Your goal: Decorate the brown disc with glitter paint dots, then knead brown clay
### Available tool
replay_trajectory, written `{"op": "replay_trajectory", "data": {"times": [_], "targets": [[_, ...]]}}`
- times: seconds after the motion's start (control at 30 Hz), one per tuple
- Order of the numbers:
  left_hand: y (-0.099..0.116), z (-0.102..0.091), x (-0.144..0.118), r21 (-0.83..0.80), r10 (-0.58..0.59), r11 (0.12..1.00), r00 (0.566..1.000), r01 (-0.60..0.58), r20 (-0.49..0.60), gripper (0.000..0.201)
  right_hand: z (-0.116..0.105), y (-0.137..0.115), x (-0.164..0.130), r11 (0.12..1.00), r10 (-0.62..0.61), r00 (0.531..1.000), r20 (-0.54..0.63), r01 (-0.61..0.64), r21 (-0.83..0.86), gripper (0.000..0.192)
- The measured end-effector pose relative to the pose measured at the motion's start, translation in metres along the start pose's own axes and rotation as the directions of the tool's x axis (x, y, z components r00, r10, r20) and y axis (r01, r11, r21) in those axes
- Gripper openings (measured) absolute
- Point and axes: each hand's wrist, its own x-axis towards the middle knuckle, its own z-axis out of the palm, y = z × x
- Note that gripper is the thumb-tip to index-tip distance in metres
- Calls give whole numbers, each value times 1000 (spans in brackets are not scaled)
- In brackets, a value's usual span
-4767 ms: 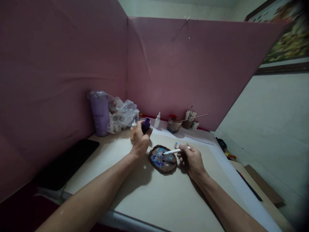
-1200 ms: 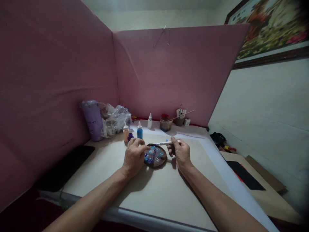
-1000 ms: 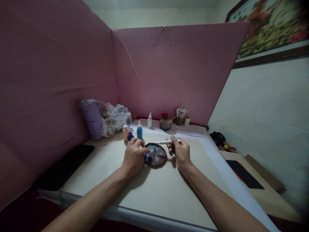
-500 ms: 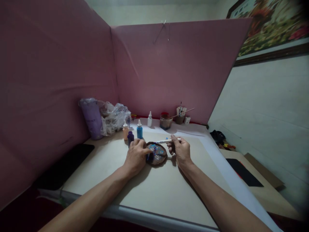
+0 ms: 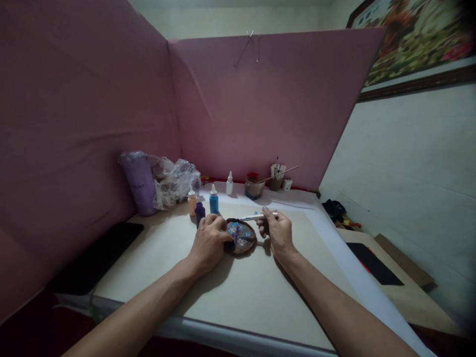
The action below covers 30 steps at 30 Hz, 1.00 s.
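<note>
Your left hand: fingers curled down on the near-left edge of the round brown palette, apparently steadying it. Palette: flat on the table, blue and purple paint on top. Your right hand: fingers closed on a white brush, tip poised above the palette (not touching, as far as visible). Behind: purple bottle, blue bottle, within reach.

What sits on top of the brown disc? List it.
On the disc: blue and purple paint blobs, plus the left hand's fingers on its left edge. Whatever lies under those fingers is hidden.
</note>
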Motion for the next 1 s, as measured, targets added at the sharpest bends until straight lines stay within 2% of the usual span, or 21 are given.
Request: {"op": "replay_trajectory", "data": {"times": [0.23,0.33,0.5,0.73,1.0], "targets": [[0,-6,2,-27,-27,999,984,23,-173,33,0,0,1,1000,-2,1000,-24,1,-9,41],[-1,-7,2,-26,-37,999,980,33,-194,32,1,-1,0,1000,2,999,-36,-3,-8,40],[-2,-4,1,-21,-53,999,985,50,-165,34,1,-2,-1,1000,2,999,-41,-2,-10,40],[-2,2,-1,-10,-55,998,997,55,-51,34,0,-1,0,1000,1,999,-34,-2,-28,41],[-2,3,-1,4,-27,1000,1000,27,-4,30,0,-2,-1,999,-1,1000,-28,0,-41,42]]}}
